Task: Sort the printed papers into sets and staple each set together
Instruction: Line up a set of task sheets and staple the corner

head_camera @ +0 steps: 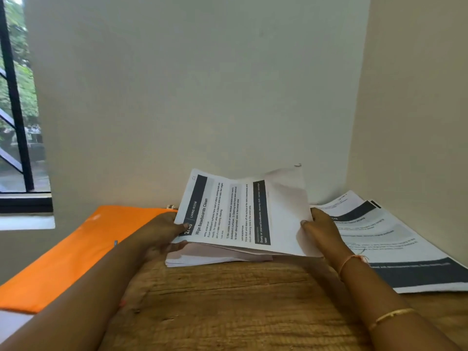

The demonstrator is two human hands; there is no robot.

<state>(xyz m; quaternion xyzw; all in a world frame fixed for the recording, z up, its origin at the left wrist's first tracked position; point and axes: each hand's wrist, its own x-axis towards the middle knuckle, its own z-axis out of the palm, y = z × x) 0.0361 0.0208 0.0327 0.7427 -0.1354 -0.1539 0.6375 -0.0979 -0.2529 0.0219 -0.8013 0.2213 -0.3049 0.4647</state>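
Bare left forearm [76, 300], bare right forearm [405, 333], thin orange thread [350, 261] was tied round the wrist of the right hand [323, 234], frayed ends stuck out, slim gold bangle [392, 315] sat further up.

Wooden table [240, 300], grain coarse, brown. Orange flat item [76, 249] lies on the table's left end, folder or cloth, cannot tell which. Pale wall [190, 84] rises behind the table. A second wall [410, 97] meets it at the table's right. Black-framed window [17, 110] stands left of the table and above it, with green trees [15, 34] outside.
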